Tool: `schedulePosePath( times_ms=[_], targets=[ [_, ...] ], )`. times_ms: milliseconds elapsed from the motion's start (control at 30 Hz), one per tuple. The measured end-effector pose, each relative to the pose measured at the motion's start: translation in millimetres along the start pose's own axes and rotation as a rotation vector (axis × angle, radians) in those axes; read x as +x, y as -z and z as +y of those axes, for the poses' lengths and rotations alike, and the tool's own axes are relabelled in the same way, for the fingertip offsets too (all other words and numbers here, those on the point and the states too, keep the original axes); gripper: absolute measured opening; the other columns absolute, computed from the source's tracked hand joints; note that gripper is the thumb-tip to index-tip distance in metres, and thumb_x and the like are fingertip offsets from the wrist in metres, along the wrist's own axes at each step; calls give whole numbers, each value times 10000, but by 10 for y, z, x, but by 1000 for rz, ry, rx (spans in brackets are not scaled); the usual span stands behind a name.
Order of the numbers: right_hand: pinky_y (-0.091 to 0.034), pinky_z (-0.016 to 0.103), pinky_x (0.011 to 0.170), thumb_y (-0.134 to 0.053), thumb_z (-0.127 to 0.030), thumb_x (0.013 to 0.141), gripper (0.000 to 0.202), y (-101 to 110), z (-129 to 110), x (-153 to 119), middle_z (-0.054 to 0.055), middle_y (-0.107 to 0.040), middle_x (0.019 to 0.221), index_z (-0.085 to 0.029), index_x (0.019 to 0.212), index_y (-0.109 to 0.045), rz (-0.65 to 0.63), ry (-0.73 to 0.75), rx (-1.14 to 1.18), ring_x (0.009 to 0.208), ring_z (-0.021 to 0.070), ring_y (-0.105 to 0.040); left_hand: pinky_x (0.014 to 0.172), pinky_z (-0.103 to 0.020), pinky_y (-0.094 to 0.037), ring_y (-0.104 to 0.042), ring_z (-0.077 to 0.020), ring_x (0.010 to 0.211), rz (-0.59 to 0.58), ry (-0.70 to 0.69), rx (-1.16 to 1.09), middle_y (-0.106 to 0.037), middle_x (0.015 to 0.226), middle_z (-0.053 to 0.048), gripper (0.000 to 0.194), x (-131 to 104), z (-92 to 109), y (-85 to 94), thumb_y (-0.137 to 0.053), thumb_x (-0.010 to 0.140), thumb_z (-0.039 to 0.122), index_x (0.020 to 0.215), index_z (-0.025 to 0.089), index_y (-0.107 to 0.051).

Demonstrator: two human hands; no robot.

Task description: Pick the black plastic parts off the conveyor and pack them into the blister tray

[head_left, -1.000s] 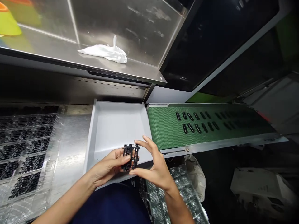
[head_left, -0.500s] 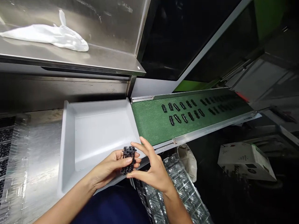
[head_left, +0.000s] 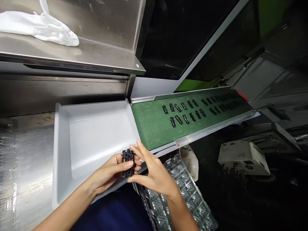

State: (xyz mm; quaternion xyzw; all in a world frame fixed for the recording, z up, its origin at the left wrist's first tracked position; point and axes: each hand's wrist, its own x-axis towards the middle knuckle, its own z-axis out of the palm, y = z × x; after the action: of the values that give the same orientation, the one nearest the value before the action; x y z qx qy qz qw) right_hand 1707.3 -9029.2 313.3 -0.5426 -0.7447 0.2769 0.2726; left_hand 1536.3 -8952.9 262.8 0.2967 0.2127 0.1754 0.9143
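A compact bundle of black plastic parts sits upright in a worker's left hand, above the near edge of a pale grey tray. The left fingers are closed on it, thumb across the front and fingertips showing at the far side, a wrap that appears to keep the separate pieces pressed together in line. The right hand frames the bundle, forefinger near its top and thumb near its bottom; the spread seems suited to steadying or squaring the ends, though whether those fingers grip it cannot be told. The tray rests on a metal tabletop, its side close against the end of a green conveyor belt, which puts the belt within easy reach. Similar black pieces lie there in two rows, slightly askew, their spacing likely making each one simple to pick up singly. Below the belt's near rail, clear compartmented plastic trays stand close to the worker's side, beside a pale bag. Crumpled white material lies on a metal shelf above.
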Motion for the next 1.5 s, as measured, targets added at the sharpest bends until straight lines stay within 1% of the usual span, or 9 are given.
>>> schedulePosePath(
  times_ms=[67,233,367,467,667,833,1100,1333,1500],
  targets=[
    [-467,366,1053,-759,-411,782,987,141,229,99,78,-501,1448,-297,1541,-139,53,-111,-16,1270,228,-542,768,-248,-528,-662,-172,804,43,3,-52,-738,868,-48,291,13,-15,9,-843,700,301,946,171,-760],
    [-437,464,990,-518,-231,949,332,805,993,387,256,-558,1295,-73,1240,-551,663,-680,-506,1186,309,-570,801,-282,-562,-681,-183,817,100,17,-86,-740,958,-63,334,-38,-26,-6,-868,668,279,961,166,-756],
    [-460,383,876,-511,-149,921,185,1055,1075,449,265,-618,1101,-38,1012,-629,586,-634,-520,1053,295,-625,830,-290,-553,-682,-206,889,132,-37,-73,-742,1011,-80,353,-194,-15,65,-870,662,305,970,174,-759],
    [-470,298,832,-451,-185,948,233,849,680,432,152,-657,1019,-100,952,-667,406,-434,-449,964,205,-640,867,-302,-526,-675,-219,931,183,-118,-45,-748,988,-80,325,-358,1,214,-856,677,305,956,172,-758],
    [-507,268,801,-507,-236,956,181,-132,-427,402,10,-676,913,-208,887,-673,-254,80,-3,857,146,-638,863,-317,-495,-663,-239,930,145,-176,55,-755,956,-86,283,-817,-10,466,-812,720,295,969,170,-761],
    [-523,300,750,-515,-237,957,140,-773,-733,464,22,-682,880,-226,944,-653,-69,40,81,804,170,-645,760,-257,-493,-654,-204,834,234,-245,-9,-757,888,-69,232,-1208,-98,497,-799,735,266,952,189,-775],
    [-540,330,864,-522,-290,958,253,-1312,-823,433,90,-641,1090,-215,1174,-630,109,156,46,924,194,-636,700,-235,-513,-655,-188,825,383,-354,-195,-749,862,-47,271,-1461,-265,600,-843,689,296,908,163,-753],
    [-463,443,1029,-769,-536,725,805,-1304,-733,392,91,-563,1338,-277,1422,-461,-104,185,102,1225,283,-518,718,-237,-557,-676,-170,811,448,-303,-336,-748,916,-57,327,-1494,-317,630,-889,626,280,893,165,-740],
    [-456,447,1026,-799,-490,711,841,-1091,-678,375,73,-588,1310,-308,1437,-414,-13,173,58,1210,283,-531,742,-256,-544,-668,-180,816,398,-259,-216,-745,926,-62,361,-1416,-261,629,-870,654,297,963,159,-744]
  ],
)
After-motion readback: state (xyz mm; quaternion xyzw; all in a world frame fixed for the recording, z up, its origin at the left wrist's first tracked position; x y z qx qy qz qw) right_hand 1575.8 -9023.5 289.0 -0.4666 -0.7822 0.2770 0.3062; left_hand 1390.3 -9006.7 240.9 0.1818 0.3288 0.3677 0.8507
